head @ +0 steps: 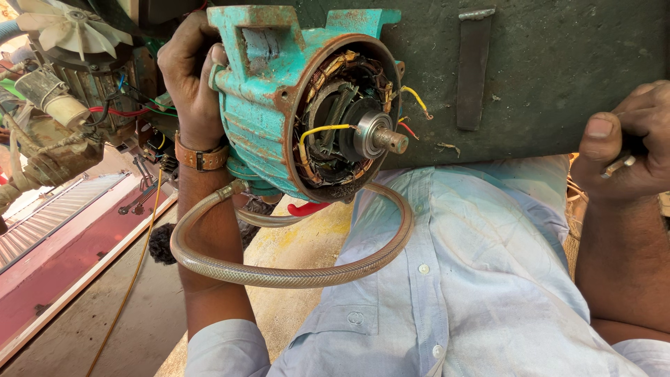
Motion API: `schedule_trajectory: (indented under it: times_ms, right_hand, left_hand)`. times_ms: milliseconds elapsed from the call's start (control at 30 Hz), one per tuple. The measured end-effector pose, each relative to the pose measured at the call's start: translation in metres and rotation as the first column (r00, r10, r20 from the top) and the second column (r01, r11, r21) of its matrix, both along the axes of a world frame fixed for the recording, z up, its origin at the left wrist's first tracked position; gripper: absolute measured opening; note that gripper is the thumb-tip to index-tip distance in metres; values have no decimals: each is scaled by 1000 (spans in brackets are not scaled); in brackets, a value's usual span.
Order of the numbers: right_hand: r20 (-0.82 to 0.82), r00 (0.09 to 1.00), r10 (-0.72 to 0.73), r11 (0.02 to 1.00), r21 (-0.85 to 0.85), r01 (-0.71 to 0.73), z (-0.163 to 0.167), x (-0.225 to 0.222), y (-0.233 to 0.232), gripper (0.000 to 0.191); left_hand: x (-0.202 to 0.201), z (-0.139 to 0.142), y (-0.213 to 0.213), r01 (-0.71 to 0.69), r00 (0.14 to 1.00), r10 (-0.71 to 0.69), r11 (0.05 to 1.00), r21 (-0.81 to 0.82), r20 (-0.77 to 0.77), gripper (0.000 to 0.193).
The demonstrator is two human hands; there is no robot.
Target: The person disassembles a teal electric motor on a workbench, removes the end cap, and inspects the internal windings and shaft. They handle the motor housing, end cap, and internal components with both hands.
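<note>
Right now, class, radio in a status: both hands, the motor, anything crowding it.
Left hand grips teal motor housing, open end showing. Right hand pinches small metal tool. Clear braided hose loops below.

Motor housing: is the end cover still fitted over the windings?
No, the teal motor housing is open, with windings and shaft exposed.

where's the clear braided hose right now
In the head view the clear braided hose loops below the teal motor housing, which the left hand steadies, in front of the light blue shirt.
</note>
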State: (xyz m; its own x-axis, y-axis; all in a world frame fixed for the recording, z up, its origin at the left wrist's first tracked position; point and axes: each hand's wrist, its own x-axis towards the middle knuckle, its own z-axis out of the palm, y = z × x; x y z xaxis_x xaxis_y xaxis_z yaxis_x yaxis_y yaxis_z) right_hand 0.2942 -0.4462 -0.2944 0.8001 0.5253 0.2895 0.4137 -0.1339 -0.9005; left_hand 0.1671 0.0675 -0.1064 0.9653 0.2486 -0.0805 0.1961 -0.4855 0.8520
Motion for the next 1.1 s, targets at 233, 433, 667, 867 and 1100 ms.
schedule_trajectory:
  times_ms: [233, 433, 667, 867, 1100]
  right_hand:
    - [-20, 1000, -5, 1000, 13, 6, 3, -1, 3, 43]
    - [-63, 998, -14, 1000, -14, 13, -1, -6, -4, 35]
    - [-7, 999, -44, 991, 123, 45, 50, 16, 46, 29]
    - [230, 911, 342, 930, 53, -363, 173, 54, 151, 27]
    - [176, 865, 469, 883, -99, -459, 238, 47, 219, 29]
  left_hand:
    - [0, 4, -1, -13, 1000, 13, 1000, 12, -28, 40]
    - [0, 5, -1, -9, 1000, 10, 1000, 26, -17, 37]
    - [0, 11, -2, -15, 999, 19, 996, 86, -38, 31]
    - [1, 10, -4, -13, 1000, 13, 1000, 29, 6, 29]
    - [-2, 10, -1, -8, 1000, 7, 996, 90, 14, 29]
